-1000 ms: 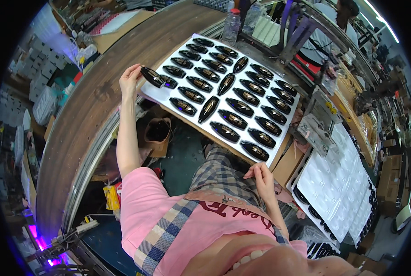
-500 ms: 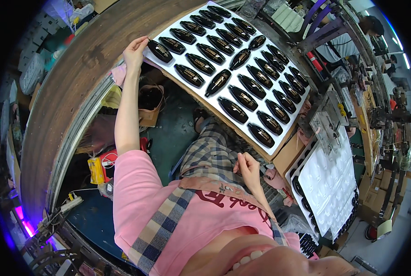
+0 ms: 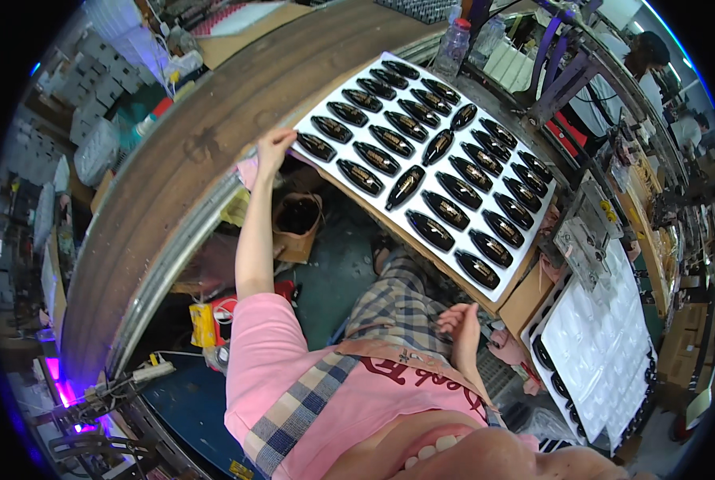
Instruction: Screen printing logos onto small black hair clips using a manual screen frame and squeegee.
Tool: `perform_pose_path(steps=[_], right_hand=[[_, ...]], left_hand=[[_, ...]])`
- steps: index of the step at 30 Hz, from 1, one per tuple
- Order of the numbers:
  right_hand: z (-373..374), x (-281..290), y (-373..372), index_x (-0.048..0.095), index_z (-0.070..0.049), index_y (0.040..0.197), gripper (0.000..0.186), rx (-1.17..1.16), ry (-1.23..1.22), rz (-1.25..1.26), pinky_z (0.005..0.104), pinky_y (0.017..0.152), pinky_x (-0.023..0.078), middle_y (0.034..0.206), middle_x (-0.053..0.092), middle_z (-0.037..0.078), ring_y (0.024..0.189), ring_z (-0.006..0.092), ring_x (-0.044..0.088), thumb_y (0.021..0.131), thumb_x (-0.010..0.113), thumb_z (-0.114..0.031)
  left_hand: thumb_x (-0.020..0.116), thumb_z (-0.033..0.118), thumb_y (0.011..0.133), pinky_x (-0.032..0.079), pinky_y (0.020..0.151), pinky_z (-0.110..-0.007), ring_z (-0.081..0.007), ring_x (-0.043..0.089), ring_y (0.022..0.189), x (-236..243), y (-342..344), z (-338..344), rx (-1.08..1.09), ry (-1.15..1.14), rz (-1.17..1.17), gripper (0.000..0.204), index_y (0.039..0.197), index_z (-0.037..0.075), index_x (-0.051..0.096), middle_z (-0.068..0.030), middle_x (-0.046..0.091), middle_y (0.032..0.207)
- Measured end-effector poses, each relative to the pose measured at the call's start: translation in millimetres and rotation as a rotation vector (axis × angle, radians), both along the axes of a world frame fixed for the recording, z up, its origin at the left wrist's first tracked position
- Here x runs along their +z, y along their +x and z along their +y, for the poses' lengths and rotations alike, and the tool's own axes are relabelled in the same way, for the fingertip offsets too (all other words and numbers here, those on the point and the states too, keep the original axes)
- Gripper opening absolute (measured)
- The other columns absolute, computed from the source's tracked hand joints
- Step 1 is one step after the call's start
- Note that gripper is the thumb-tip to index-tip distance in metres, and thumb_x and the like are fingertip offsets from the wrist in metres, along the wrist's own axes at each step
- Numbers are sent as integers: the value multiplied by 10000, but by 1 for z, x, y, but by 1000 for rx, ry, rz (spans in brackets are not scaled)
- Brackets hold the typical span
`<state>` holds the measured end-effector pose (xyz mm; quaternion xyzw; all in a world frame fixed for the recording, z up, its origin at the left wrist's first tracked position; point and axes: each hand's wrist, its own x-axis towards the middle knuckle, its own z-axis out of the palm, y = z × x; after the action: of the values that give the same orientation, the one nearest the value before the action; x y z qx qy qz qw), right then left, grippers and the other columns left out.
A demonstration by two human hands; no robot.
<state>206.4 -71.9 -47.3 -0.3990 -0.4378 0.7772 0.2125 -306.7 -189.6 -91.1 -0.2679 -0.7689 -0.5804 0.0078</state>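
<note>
Beside the left fingers (image 3: 286, 137) lies a glossy black piece (image 3: 316, 147).

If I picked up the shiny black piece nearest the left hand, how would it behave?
The black piece looks glossy, so it may feel slippery. Its crisp, even outline suggests something stiff. Being long and lying flat, it probably wouldn't roll far if nudged.

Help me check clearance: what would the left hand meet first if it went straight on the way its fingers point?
The left hand would probably meet the black tapered piece at the leftmost corner of the white tray; one view leaves depth, and whether they touch, unclear.
</note>
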Motion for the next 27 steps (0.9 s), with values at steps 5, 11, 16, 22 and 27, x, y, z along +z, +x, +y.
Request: perform_pose_path(steps=[5,11,16,22,27], right_hand=[[0,9,19,379,-1,1102,393,-227,34,78,273,641,470,988,526,145,829,187,555,936,294,-346],[16,14,23,268,26,1246,468,-236,93,119,316,740,480,1166,450,199,977,243,530,937,299,-325],[33,16,19,348,36,1192,437,-260,-16,142,335,766,487,1148,472,206,1017,273,523,936,305,-316],[41,8,8,378,51,1147,387,-205,1,193,339,758,491,1080,524,201,983,264,548,943,290,-267],[46,5,6,356,62,1150,323,-244,64,154,321,748,512,1056,529,188,945,254,572,938,278,-169]], left_hand=[[602,196,807,465,635,-221,-94,560,776,1,-3,-5,-47,138,-296,252,1009,46,610,-38,614,903],[515,298,862,503,648,-260,-182,590,800,6,4,-4,1,230,-527,405,1107,-22,476,-131,581,942],[481,270,876,507,635,-264,-192,594,771,16,9,12,-68,160,-605,365,1021,-64,515,-136,585,919],[436,200,891,519,650,-302,-207,596,777,9,4,7,7,190,-594,271,988,-39,518,-131,583,918],[394,173,902,529,645,-342,-240,604,827,5,13,19,-55,356,-685,267,1061,-30,461,-144,578,958]])
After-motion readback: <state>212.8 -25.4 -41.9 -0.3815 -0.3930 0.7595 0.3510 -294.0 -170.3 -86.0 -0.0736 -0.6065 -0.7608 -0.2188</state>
